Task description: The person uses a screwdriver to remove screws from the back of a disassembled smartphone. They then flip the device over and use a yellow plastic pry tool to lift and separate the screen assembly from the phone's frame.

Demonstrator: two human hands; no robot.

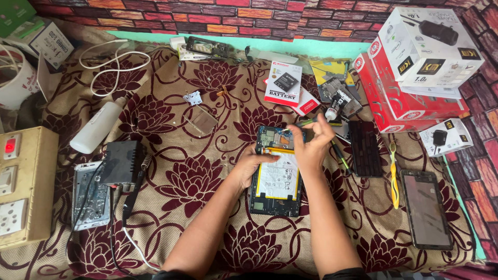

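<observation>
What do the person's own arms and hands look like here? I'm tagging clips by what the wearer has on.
Both forearms are bare; the left hand and right hand wear no gloves. No ring, watch or bracelet shows. Dark sleeve edges appear only at the frame's bottom, near the elbows.
</observation>
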